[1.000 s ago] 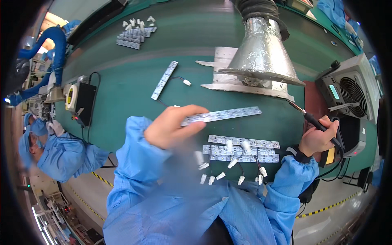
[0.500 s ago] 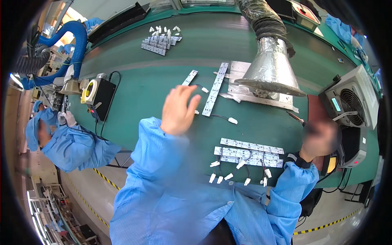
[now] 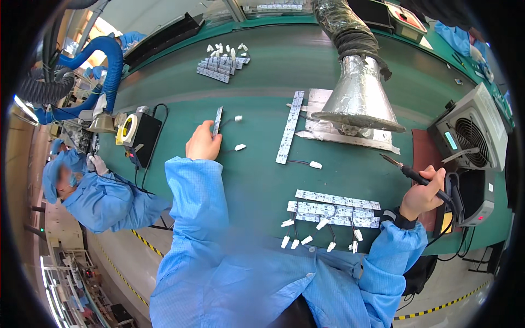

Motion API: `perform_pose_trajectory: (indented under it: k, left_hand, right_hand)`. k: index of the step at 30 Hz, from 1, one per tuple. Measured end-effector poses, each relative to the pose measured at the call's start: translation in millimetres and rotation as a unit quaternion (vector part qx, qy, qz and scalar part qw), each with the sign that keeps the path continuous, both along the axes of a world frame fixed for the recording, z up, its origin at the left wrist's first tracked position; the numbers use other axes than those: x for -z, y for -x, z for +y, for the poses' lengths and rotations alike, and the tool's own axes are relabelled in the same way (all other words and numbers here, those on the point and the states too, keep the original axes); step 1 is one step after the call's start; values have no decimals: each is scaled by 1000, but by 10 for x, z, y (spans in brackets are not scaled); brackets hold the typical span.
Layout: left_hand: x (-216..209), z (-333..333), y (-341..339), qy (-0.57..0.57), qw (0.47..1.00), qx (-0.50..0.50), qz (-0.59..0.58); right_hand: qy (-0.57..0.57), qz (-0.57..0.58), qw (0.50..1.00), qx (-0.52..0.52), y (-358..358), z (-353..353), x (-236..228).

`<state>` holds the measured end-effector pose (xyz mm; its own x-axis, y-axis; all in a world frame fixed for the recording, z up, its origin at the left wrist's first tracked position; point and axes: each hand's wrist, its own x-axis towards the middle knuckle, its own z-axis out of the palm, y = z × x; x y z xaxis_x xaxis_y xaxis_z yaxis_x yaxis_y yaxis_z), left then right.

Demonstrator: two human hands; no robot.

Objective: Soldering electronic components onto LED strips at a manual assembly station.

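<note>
My left hand (image 3: 204, 143) is closed on the near end of a narrow white circuit board strip (image 3: 218, 119), held tilted over the green mat. Two white connectors on dark leads lie to the right of that strip. In my right hand (image 3: 421, 198) is a soldering iron (image 3: 411, 173), its tip pointing left and away from me. A longer board strip (image 3: 290, 128) lies between my hands, one corner near a flat metal plate (image 3: 320, 101), with a connector (image 3: 315, 164) on its lead. Nearer to me, several board strips (image 3: 339, 199) lie stacked with white connectors hanging toward the edge.
A foil-covered fume extraction hood (image 3: 363, 93) hangs over the metal plate. On the right stand a fan unit (image 3: 470, 134) and a soldering station (image 3: 476, 199). More strips (image 3: 219, 71) are piled at the back. A black box (image 3: 143, 136) and a co-worker (image 3: 98, 197) are on the left.
My left hand has moved left and closed on the short-looking strip, carrying it left with its leads. My right hand stays in about the same place with the soldering iron.
</note>
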<state>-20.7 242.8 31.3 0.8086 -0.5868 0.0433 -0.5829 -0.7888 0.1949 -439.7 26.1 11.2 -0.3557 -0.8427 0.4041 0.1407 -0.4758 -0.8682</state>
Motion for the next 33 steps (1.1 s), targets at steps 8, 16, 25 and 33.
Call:
perform_pose_trajectory:
  k: [8, 16, 25, 33]
  left_hand:
    - [-86, -216, 343, 139, 970, 195, -35]
    - [101, -656, 1194, 138, 945, 298, 12]
    - [-147, -517, 1275, 103, 965, 240, -29]
    - [-44, -452, 1777, 74, 795, 555, 233]
  right_hand:
    - [4, -3, 1000, -15, -14, 5, -26]
    - [3, 1, 1000, -14, -52, 15, -16]
    - [26, 1, 1000, 16, -113, -5, -74]
    - [23, -18, 999, 12, -118, 29, -140]
